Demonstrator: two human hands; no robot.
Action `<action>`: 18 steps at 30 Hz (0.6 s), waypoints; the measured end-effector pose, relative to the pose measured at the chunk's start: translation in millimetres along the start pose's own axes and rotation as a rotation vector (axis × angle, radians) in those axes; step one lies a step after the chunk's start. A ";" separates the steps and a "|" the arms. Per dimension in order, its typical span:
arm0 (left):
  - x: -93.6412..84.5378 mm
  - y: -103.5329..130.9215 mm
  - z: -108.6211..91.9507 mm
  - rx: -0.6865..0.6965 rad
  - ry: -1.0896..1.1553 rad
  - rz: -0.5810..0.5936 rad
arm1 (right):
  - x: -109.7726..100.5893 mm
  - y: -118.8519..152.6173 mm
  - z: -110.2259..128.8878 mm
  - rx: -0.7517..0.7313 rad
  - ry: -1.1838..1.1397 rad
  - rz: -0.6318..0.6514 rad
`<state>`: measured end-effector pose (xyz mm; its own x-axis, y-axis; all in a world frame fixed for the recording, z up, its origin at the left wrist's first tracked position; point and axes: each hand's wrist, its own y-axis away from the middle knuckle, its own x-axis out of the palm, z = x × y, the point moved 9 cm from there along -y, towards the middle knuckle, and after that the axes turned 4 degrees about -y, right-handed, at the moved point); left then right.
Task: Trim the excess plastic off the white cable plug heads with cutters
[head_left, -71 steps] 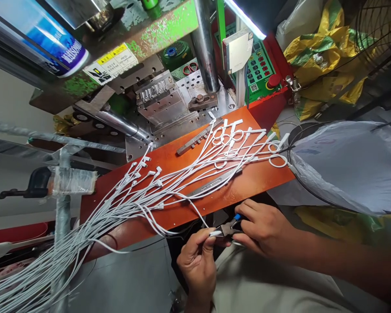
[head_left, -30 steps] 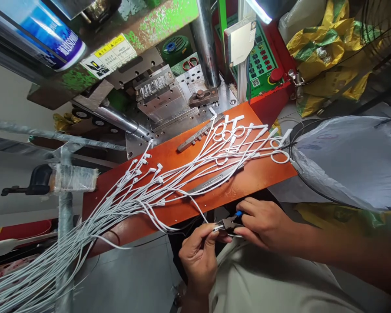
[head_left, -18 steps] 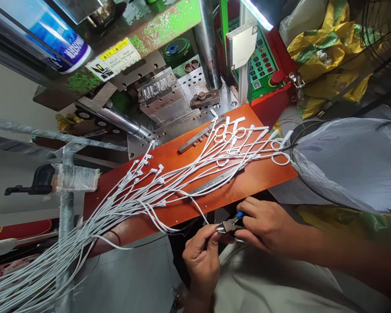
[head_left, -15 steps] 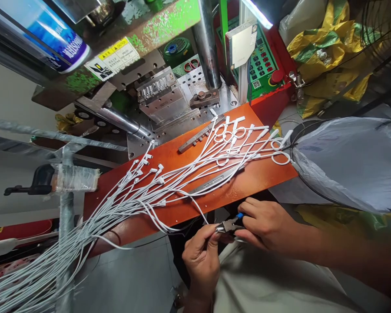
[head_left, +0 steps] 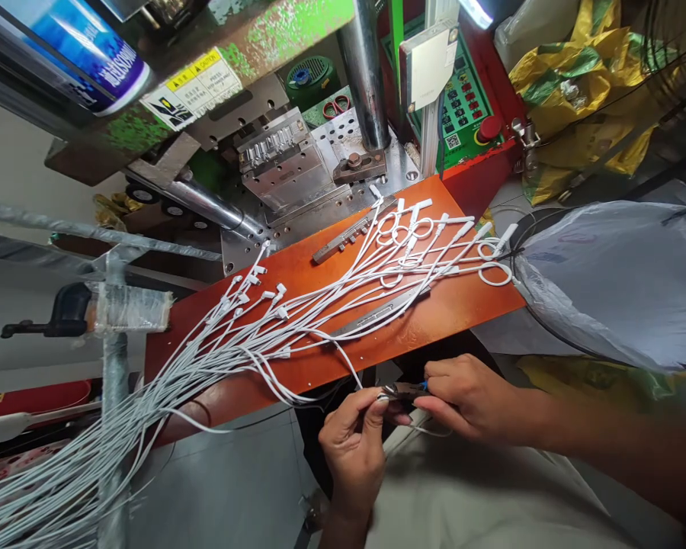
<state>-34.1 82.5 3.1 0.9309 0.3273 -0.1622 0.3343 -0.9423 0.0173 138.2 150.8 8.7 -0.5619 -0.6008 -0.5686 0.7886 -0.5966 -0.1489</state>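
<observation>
My left hand (head_left: pixel 351 450) is closed, thumb and forefinger pinching the end of a white cable (head_left: pixel 347 361) that runs down from the board. A small light-coloured tip (head_left: pixel 383 397) shows at the fingertips. My right hand (head_left: pixel 472 396) is wrapped round small blue-handled cutting pliers (head_left: pixel 403 394), whose jaws lie against that tip. Most of the handles are hidden in the palm. A thin white cable (head_left: pixel 431 432) loops out below the right hand. Above both hands, many white cables (head_left: pixel 297 320) with moulded plugs and ring-shaped ends lie across an orange board (head_left: pixel 463 313).
Behind the board stands a green press with a metal mould (head_left: pixel 280 164). A red control box (head_left: pixel 474 130) with a push button is at its right. A bag-lined bin (head_left: pixel 606 282) stands at the right, a wrapped post (head_left: pixel 114 366) at the left. Metal strips (head_left: pixel 346 240) lie on the board.
The pliers have turned in my right hand, so their jaws appear narrower and less blue handle shows. My left hand keeps its pinch in nearly the same place. The view has shifted slightly.
</observation>
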 end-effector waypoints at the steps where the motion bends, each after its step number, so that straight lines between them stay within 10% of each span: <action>1: -0.6 -0.5 1.6 -0.021 0.025 -0.015 | -0.4 0.7 -2.1 0.016 -0.030 0.001; 18: -1.2 2.1 -5.1 0.025 -0.027 -0.108 | -10.7 -1.1 13.8 -0.037 0.275 -0.143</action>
<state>-33.7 80.5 8.3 0.8851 0.4255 -0.1888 0.4286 -0.9031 -0.0261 139.8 150.5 26.1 -0.5833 -0.3426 -0.7364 0.7176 -0.6420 -0.2698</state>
